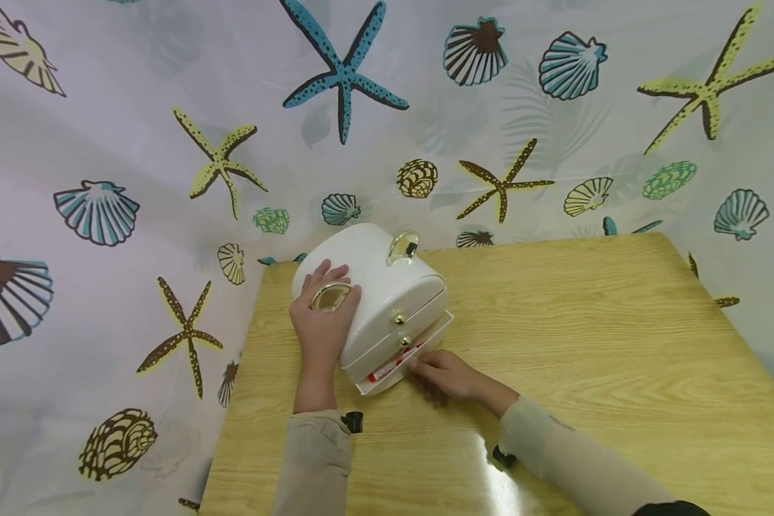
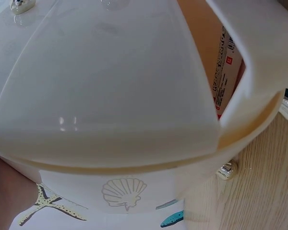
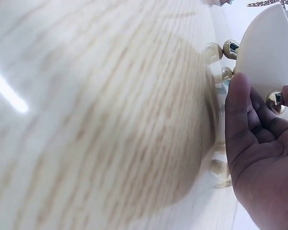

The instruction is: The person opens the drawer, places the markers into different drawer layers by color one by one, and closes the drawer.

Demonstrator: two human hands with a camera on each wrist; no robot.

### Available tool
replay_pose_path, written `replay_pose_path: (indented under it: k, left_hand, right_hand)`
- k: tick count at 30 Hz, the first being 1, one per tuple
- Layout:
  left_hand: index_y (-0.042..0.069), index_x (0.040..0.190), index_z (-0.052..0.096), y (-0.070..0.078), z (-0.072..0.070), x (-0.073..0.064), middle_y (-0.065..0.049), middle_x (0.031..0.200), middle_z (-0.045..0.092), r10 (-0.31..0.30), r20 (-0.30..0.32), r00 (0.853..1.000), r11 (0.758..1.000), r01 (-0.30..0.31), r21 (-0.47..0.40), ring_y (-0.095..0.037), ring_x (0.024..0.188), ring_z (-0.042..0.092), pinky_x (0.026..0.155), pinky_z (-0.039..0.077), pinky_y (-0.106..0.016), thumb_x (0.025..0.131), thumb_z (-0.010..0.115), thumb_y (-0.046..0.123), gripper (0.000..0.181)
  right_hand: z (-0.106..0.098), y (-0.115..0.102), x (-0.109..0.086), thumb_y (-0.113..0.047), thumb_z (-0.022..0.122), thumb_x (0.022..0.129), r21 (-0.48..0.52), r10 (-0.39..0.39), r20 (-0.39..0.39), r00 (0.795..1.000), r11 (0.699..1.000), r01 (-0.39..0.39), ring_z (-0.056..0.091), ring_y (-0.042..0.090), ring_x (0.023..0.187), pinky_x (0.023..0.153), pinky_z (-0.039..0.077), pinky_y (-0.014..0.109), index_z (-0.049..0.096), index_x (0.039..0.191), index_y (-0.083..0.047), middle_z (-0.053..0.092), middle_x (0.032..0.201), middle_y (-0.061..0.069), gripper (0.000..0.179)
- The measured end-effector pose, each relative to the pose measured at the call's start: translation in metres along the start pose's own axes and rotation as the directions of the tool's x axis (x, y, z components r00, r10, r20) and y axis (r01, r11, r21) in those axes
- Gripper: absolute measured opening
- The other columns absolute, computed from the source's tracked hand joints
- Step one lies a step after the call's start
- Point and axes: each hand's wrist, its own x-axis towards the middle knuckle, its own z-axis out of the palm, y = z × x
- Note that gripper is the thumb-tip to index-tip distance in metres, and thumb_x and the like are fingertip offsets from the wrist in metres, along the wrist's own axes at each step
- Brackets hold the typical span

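A white rounded storage box (image 1: 368, 265) with gold trim and drawers stands on the table, its lowest drawer (image 1: 380, 387) partly pulled out. Inside that drawer lies a red-and-white marker (image 1: 387, 369); its printed barrel (image 2: 225, 72) shows through the gap in the left wrist view. My left hand (image 1: 325, 315) rests on the box's top, fingers and thumb spread on either side of a gold loop (image 1: 331, 296). At the drawer front, my right hand (image 1: 448, 376) pinches the gold knob (image 3: 276, 102) between thumb and fingers. The head view hides that knob behind the hand.
Under the box is a wood-grain table (image 1: 587, 344). A second gold loop (image 1: 403, 247) stands on the box's top, and gold knobs (image 1: 399, 319) mark the upper drawers. Behind and beside the table hangs a sheet (image 1: 374, 43) printed with shells and starfish.
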Motion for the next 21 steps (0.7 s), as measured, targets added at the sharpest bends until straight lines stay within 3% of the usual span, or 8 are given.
replay_pose_path:
  k: [13, 21]
  left_hand:
    - [0.01, 0.096, 0.083, -0.001, 0.001, 0.001, 0.002, 0.114, 0.082, 0.005, 0.007, 1.0, 1.0, -0.005, 0.001, -0.005, 0.137, 0.06, 0.131, 0.024, -0.026, 0.085, 0.088, 0.017, 0.014]
    - [0.011, 0.101, 0.084, 0.001, 0.0, 0.001, 0.003, 0.115, 0.082, -0.035, 0.016, 0.999, 0.999, 0.035, 0.009, -0.004, 0.138, 0.058, 0.132, 0.023, -0.027, 0.086, 0.088, 0.022, 0.019]
  right_hand:
    - [-0.003, 0.0, 0.009, -0.034, 0.048, 0.114, -0.014, -0.03, 0.01, 1.0, 0.999, 0.03, 0.064, 0.021, 0.052, 0.046, 0.057, 0.036, 0.065, 0.097, 0.007, 0.068, 0.074, 0.02, 0.048]
    - [-0.004, 0.001, 0.014, -0.036, 0.047, 0.114, -0.023, -0.025, 0.013, 1.0, 0.999, 0.026, 0.064, 0.021, 0.054, 0.048, 0.058, 0.035, 0.064, 0.095, 0.006, 0.069, 0.076, 0.021, 0.049]
